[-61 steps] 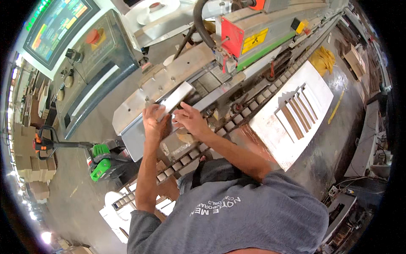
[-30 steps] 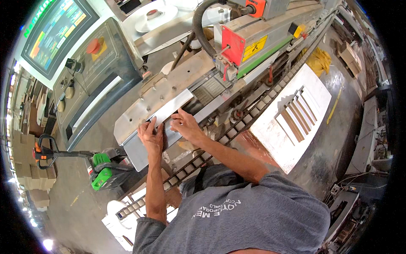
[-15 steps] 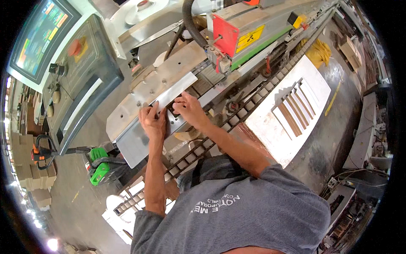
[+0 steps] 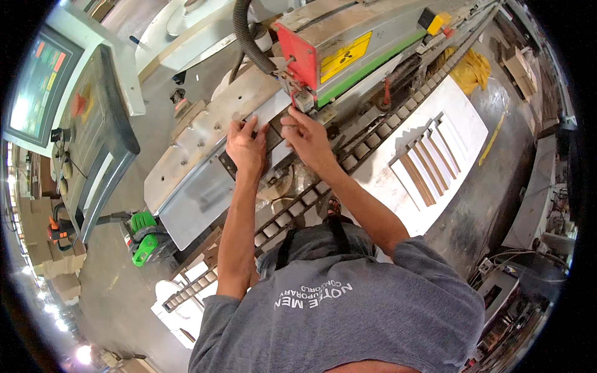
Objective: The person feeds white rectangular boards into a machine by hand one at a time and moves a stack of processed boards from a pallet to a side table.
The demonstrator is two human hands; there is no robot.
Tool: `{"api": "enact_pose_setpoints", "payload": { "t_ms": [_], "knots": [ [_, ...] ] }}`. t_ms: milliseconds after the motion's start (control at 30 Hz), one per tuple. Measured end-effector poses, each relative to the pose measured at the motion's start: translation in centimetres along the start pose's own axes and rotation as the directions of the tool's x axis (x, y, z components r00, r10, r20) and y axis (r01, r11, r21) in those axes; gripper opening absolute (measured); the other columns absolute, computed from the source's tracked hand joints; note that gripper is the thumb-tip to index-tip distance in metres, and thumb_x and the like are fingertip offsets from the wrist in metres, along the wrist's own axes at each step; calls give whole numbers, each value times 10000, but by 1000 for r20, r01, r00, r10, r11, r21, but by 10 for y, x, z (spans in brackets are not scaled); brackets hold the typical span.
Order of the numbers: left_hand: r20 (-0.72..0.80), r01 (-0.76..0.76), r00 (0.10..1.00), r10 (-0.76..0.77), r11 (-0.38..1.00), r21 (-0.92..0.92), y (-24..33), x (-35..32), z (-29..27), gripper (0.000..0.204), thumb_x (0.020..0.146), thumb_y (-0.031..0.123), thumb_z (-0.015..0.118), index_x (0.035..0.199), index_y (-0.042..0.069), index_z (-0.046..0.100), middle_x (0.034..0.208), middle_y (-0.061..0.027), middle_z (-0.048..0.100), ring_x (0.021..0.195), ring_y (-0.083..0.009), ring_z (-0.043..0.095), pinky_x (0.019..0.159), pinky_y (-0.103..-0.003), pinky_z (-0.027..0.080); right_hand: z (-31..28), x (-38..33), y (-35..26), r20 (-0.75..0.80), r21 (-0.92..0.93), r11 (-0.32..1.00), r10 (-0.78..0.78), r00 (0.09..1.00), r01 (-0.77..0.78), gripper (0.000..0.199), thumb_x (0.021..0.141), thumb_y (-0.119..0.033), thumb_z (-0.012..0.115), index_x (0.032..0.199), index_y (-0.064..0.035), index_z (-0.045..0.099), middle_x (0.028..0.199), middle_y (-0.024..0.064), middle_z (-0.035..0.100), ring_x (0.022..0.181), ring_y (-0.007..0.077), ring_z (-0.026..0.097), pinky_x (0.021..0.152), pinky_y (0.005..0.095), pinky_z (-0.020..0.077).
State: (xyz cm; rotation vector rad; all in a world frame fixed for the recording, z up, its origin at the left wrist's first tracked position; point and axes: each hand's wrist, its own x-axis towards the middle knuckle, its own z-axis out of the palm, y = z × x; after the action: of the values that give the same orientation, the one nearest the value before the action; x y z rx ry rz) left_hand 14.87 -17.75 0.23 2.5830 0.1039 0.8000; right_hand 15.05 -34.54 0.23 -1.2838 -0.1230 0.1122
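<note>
The pale strip (image 4: 270, 106) is laid on the machine's metal bed (image 4: 193, 214), above a grey workshop floor (image 4: 115, 311). Its long axis is slanted toward the red guard (image 4: 297, 56), upper right. Just beyond the left hand (image 4: 247, 149) and right hand (image 4: 306, 138), both part-curled, it is seen; whether it is gripped cannot be told.

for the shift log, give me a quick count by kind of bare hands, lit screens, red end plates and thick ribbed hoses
Bare hands, left hand and right hand: 2
Lit screen: 1
Red end plate: 1
Thick ribbed hose: 1
Total: 5
</note>
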Motion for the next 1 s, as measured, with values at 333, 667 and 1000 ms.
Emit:
{"api": "enact_pose_setpoints", "payload": {
  "t_ms": [333, 667, 1000],
  "knots": [
    [29, -35, 999, 46, 956, -291, 25, 19, 43, 294, 808, 108, 779, 1094, 54, 738, 926, -121, 639, 863, -254, 641, 755, -371, 513, -151, -144, -33, -300, -648, 758, -168, 939, -71, 356, 907, 4, 636, 1261, -24, 614, 1128, 173, 658, 878, 201, 676, 741, 295, 569],
    [48, -113, 990, 130, 959, -262, 38, -39, -17, 211, 808, 56, 757, 1019, 54, 757, 937, -107, 673, 867, -274, 623, 742, -385, 513, -230, -172, 16, -414, -910, -21, 115, 903, -415, 719, 843, -129, 697, 1444, 60, 351, 1327, 279, 466, 1176, 413, 543, 824, 455, 576],
    [133, 61, 991, -23, 955, -290, 22, -82, -47, 202, 825, 59, 745, 1026, 42, 756, 954, -108, 679, 896, -255, 614, 782, -384, 501, -227, -201, 26, -220, -961, -188, 64, 973, -205, 485, 846, -201, 700, 1263, -4, 550, 1281, 195, 486, 1231, 325, 440, 984, 447, 460]
  ]
}}
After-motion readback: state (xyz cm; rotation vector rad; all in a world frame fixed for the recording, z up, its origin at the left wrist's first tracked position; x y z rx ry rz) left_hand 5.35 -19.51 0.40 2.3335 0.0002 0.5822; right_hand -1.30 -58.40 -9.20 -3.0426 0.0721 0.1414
